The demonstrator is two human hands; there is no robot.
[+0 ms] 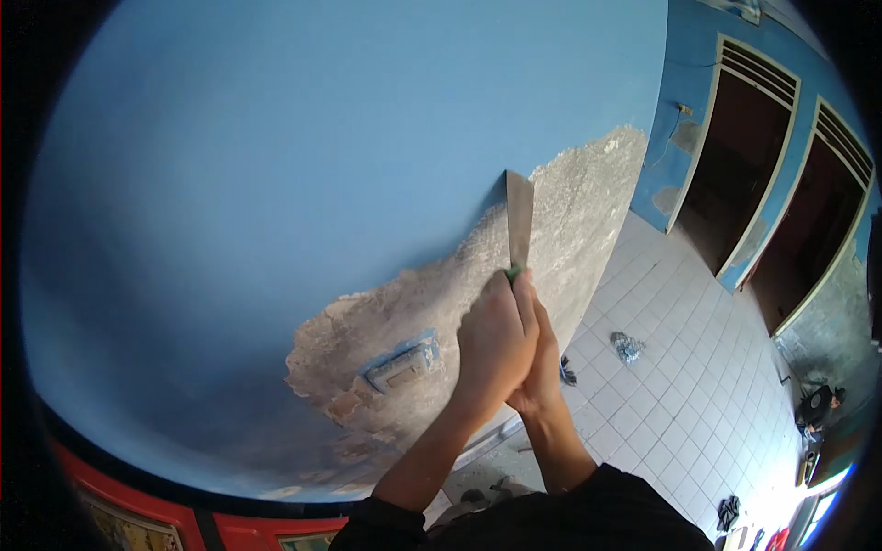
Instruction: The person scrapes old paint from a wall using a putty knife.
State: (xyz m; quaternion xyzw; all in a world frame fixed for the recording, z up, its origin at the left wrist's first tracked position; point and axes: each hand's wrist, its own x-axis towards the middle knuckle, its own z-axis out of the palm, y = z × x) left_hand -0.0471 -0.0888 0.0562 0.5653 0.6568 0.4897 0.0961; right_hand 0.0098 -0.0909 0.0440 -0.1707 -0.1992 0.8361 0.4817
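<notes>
A scraper (519,219) with a flat metal blade and a green handle end points upward against the blue wall (322,138). Its blade tip lies at the upper edge of a rough, bare plaster patch (579,202). My left hand (496,335) is closed round the handle, and my right hand (542,354) is closed against it from the right side. The two hands overlap, so most of the handle is hidden. Below and left of them, a switch plate (401,369) sits in the bare patch with blue paint round it.
Two dark doorways (730,151) open in the far blue wall. On the tiled floor (661,395) lie a crumpled silvery thing (627,346) and a dark cloth (728,512). Red framed furniture (248,533) stands at the lower left. Dark items lean at the far right.
</notes>
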